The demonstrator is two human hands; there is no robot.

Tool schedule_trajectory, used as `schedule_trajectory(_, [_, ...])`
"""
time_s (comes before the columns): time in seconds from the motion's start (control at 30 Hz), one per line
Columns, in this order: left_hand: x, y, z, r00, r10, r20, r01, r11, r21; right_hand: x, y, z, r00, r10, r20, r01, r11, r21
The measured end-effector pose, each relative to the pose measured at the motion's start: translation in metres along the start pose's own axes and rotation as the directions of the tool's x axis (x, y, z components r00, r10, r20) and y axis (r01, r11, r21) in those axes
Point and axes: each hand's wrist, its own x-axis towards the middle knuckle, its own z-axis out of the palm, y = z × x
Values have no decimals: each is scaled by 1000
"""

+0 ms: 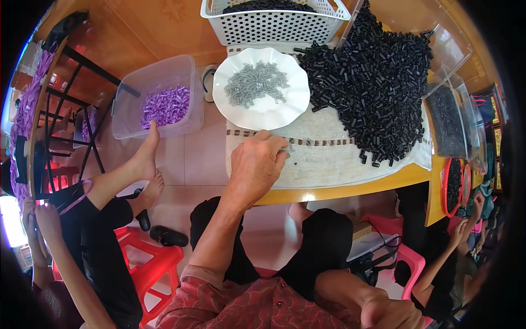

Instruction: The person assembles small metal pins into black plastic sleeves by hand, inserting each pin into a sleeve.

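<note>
Left hand at the plate, right hand low by the chair

Item: my left hand (256, 162), palm down over the cloth (329, 167), fingers bent under, thumb close to them. Whether they grip anything I cannot tell.
Item: my right hand (392, 313), at the near edge, right, fingers curled; its contents I cannot tell.
Item: one white plate (289, 109), wavy rim, just beyond my left knuckles; contact unclear.
Item: clear pieces (255, 82), many, loosely heaped in the plate; a few small bits on the cloth just right of my left hand.
Item: black pieces (378, 82), one large heap, right of the plate, reaching toward the near side.
Item: table (339, 189), yellow-edged, under the cloth.
Item: white basket (274, 30), perforated, far side, dark contents.
Item: clear tub (183, 125), left of the plate, holding purple pieces (167, 104).
Item: red stool (159, 260), near left.
Item: pink chair (412, 263), near right.
Item: another person's hands (48, 219), far left, by purple strands (22, 148).
</note>
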Motion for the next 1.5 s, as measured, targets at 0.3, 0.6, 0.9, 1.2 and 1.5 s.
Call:
schedule_trajectory(0.3, [3,0,2,1000,12,-29,-15,995,-95,-18,-3,-3,964,13,-266,-75,972,-222])
schedule_trajectory(0.6, [2,-4,-5,998,16,-60,-28,979,-202,-65,129,-76,600,188,-778,-782,-70,-620])
schedule_trajectory(0.9, [3,1,-4,998,10,-65,-28,957,-287,-60,159,-81,661,327,-676,-540,-418,-731])
schedule_trajectory(1.2, [3,0,-4,998,-31,-56,10,937,-349,-47,160,-83,645,381,-662,-740,97,-665])
schedule_trajectory(1.5, [4,-4,-4,996,-34,-81,7,951,-309,-58,169,-90,683,381,-623,-486,-399,-777])
